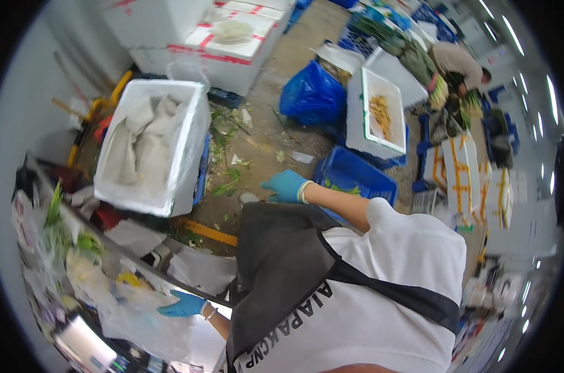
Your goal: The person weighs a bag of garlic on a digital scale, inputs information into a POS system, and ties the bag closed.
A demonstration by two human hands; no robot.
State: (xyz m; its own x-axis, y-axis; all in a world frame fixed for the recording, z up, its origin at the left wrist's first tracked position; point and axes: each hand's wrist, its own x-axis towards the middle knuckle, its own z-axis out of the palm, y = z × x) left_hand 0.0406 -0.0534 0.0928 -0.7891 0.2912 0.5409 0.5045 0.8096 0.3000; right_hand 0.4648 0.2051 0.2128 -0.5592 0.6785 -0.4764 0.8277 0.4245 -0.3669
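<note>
Your left hand point(183, 304) lies at the right-hand side of a clear plastic bag point(132, 314), fingers reaching leftward; whether this grip pinches the film or merely rests against it, one cannot tell from this view. Your right hand point(286, 185), well apart from the bag, hangs above the floor point(307, 37), to the left of a blue crate point(384, 188); its grip is fairly wide, the fingers extended, with nothing visible in it. The chief hazard, as judged here, is on the left: a sharp pull on one side would probably stretch or tear the thin film, and its slack folds could drag the neighbouring leafy greens point(54, 211) along. A smooth glove on slippery film might also lose its hold. Underfoot, leaf scraps point(232, 186) could make you slip should you step toward the lined foam box point(185, 146). The bag itself lies on the table point(111, 262), at your lower left, near a lit screen point(86, 342). It looks limp, crumpled and translucent, with pale highlights along its folds; a yellow item point(131, 278) shows near its upper edge, whether inside or behind the film being unclear
</note>
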